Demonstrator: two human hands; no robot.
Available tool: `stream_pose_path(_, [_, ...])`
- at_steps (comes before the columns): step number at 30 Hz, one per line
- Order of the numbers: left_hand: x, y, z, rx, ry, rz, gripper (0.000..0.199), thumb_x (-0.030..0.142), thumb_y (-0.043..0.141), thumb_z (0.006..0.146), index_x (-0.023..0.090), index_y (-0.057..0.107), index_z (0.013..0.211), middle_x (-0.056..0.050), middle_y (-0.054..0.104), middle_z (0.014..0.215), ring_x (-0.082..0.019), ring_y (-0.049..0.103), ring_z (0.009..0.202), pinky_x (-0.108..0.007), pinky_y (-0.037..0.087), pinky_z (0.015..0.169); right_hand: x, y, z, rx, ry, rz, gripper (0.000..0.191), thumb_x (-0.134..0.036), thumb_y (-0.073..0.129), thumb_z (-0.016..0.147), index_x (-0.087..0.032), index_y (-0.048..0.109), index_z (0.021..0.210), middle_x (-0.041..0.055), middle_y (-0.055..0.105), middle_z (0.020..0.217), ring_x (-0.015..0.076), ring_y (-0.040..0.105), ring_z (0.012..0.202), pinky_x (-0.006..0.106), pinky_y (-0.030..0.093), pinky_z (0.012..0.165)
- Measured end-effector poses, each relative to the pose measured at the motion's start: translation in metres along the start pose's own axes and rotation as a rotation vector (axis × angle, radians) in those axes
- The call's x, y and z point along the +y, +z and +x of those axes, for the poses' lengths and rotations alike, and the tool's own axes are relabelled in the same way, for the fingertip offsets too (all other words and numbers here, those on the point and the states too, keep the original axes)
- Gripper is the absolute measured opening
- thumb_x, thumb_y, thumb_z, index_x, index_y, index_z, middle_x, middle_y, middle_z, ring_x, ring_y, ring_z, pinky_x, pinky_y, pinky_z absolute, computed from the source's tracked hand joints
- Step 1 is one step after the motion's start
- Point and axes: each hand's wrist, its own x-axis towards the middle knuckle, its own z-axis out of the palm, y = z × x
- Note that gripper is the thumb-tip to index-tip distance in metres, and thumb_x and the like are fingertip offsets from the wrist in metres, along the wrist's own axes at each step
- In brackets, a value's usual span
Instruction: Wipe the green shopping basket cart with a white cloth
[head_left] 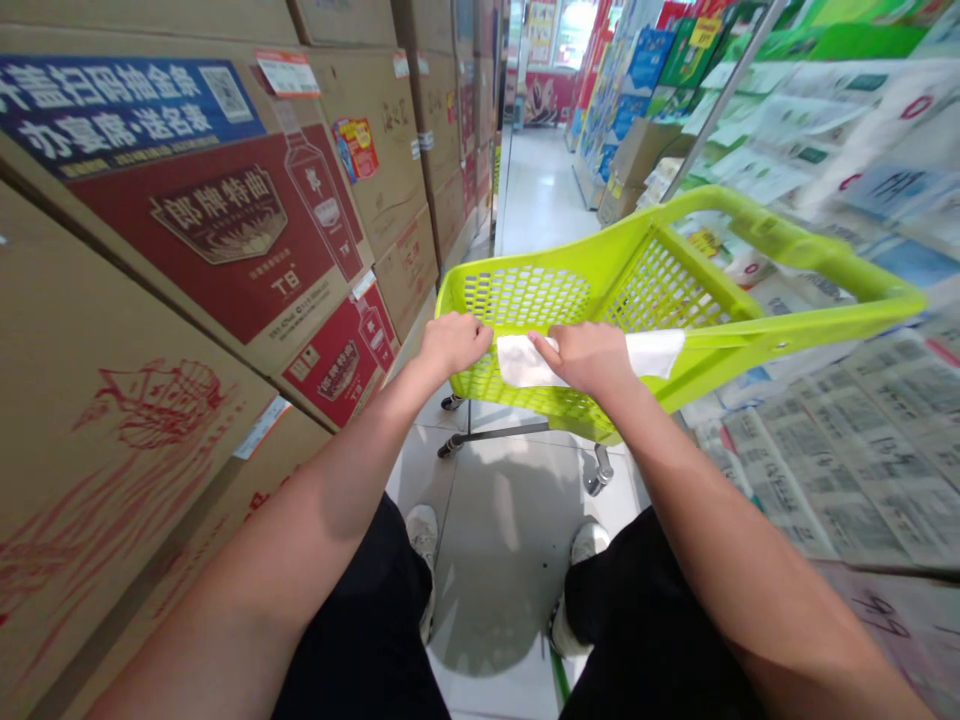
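Observation:
A lime-green shopping cart [592,270] stands sideways before me, its push handle off to the right. My left hand [456,342] is closed over the near rim at the cart's left corner. Farther right along the same rim, my right hand [589,355] presses a white cloth [656,352] over the edge, fingers wrapped around it. The cloth drapes down the outside of the cart on both sides of that hand. The basket's perforated walls show, with nothing visible inside. The fingertips of both hands are partly hidden.
Stacked cardboard boxes [225,230] line the left side. On the right, a shelf holds packs of white paper goods [825,130]. The tiled aisle [536,190] runs ahead between them. Cart wheels [450,445] and my shoes [422,530] are on the floor.

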Motion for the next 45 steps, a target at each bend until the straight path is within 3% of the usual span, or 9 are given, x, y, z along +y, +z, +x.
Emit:
stream_pose_path(5, [-0.007, 0.000, 0.005, -0.030, -0.010, 0.010, 0.058, 0.042, 0.030, 0.099, 0.019, 0.083, 0.108, -0.016, 0.080, 0.113, -0.033, 0.074, 0.110, -0.040, 0.055, 0.087, 0.042, -0.005, -0.003, -0.011, 0.133, -0.071, 0.070, -0.064, 0.030, 0.105, -0.018, 0.082, 0.096, 0.0171, 0.079, 0.090, 0.0294, 0.073, 0.087, 0.039, 0.040, 0.082])
stream_pose_path(9, [-0.005, 0.002, 0.004, -0.014, -0.002, 0.025, 0.059, 0.041, 0.028, 0.099, 0.019, 0.083, 0.108, -0.017, 0.080, 0.111, -0.034, 0.074, 0.108, -0.040, 0.056, 0.085, 0.053, -0.003, -0.008, 0.062, 0.120, -0.104, 0.066, -0.056, 0.030, 0.106, -0.017, 0.081, 0.095, 0.0170, 0.079, 0.091, 0.0291, 0.072, 0.087, 0.044, 0.036, 0.090])
stream_pose_path(13, [0.001, 0.002, 0.000, 0.005, -0.002, 0.032, 0.060, 0.041, 0.028, 0.099, 0.018, 0.082, 0.110, -0.017, 0.079, 0.111, -0.035, 0.075, 0.106, -0.042, 0.056, 0.084, 0.035, 0.001, -0.009, 0.081, 0.077, -0.075, 0.069, -0.061, 0.029, 0.106, -0.016, 0.080, 0.093, 0.0173, 0.079, 0.090, 0.0303, 0.071, 0.086, 0.045, 0.034, 0.089])
stream_pose_path(20, [0.003, 0.000, -0.002, -0.010, 0.001, 0.030, 0.058, 0.042, 0.030, 0.099, 0.022, 0.083, 0.108, -0.015, 0.080, 0.111, -0.033, 0.074, 0.106, -0.039, 0.055, 0.084, -0.029, 0.005, 0.003, 0.091, -0.103, 0.049, 0.072, -0.068, 0.024, 0.106, -0.018, 0.076, 0.106, 0.0164, 0.079, 0.095, 0.0296, 0.071, 0.087, 0.042, 0.036, 0.088])
stream_pose_path(24, [-0.006, 0.001, 0.000, -0.008, 0.006, 0.028, 0.057, 0.041, 0.030, 0.099, 0.021, 0.083, 0.107, -0.016, 0.080, 0.110, -0.032, 0.074, 0.107, -0.038, 0.054, 0.083, -0.039, 0.012, 0.009, 0.126, -0.079, 0.072, 0.070, -0.065, 0.024, 0.107, -0.018, 0.077, 0.102, 0.0154, 0.079, 0.092, 0.0289, 0.071, 0.085, 0.041, 0.037, 0.085])
stream_pose_path(32, [-0.019, 0.001, 0.004, -0.049, -0.012, 0.037, 0.058, 0.045, 0.030, 0.098, 0.023, 0.082, 0.108, -0.014, 0.080, 0.114, -0.032, 0.074, 0.108, -0.037, 0.053, 0.080, 0.024, 0.018, 0.001, 0.287, 0.138, 0.007, 0.065, -0.056, 0.030, 0.104, -0.015, 0.080, 0.093, 0.0165, 0.076, 0.080, 0.0284, 0.067, 0.077, 0.041, 0.037, 0.082])
stream_pose_path(38, [-0.010, 0.000, -0.001, -0.021, -0.036, 0.038, 0.059, 0.043, 0.029, 0.099, 0.020, 0.082, 0.109, -0.016, 0.080, 0.111, -0.033, 0.074, 0.106, -0.038, 0.055, 0.082, 0.066, 0.020, -0.009, 0.388, 0.155, -0.032, 0.053, -0.045, 0.036, 0.103, -0.016, 0.077, 0.086, 0.0154, 0.074, 0.079, 0.0286, 0.062, 0.080, 0.042, 0.034, 0.083])
stream_pose_path(41, [-0.001, 0.000, -0.004, 0.001, -0.033, 0.037, 0.060, 0.041, 0.028, 0.099, 0.018, 0.083, 0.108, -0.017, 0.080, 0.110, -0.034, 0.075, 0.105, -0.040, 0.056, 0.083, 0.054, 0.028, -0.011, 0.440, 0.110, -0.005, 0.050, -0.041, 0.034, 0.105, -0.018, 0.074, 0.085, 0.0138, 0.075, 0.087, 0.0293, 0.060, 0.088, 0.044, 0.032, 0.087])
stream_pose_path(45, [0.007, -0.002, -0.006, -0.011, -0.018, 0.017, 0.059, 0.040, 0.029, 0.099, 0.018, 0.083, 0.107, -0.017, 0.080, 0.109, -0.035, 0.075, 0.105, -0.041, 0.056, 0.084, 0.011, 0.035, -0.010, 0.422, 0.010, 0.047, 0.051, -0.046, 0.032, 0.108, -0.019, 0.073, 0.091, 0.0125, 0.075, 0.095, 0.0297, 0.058, 0.096, 0.044, 0.030, 0.090])
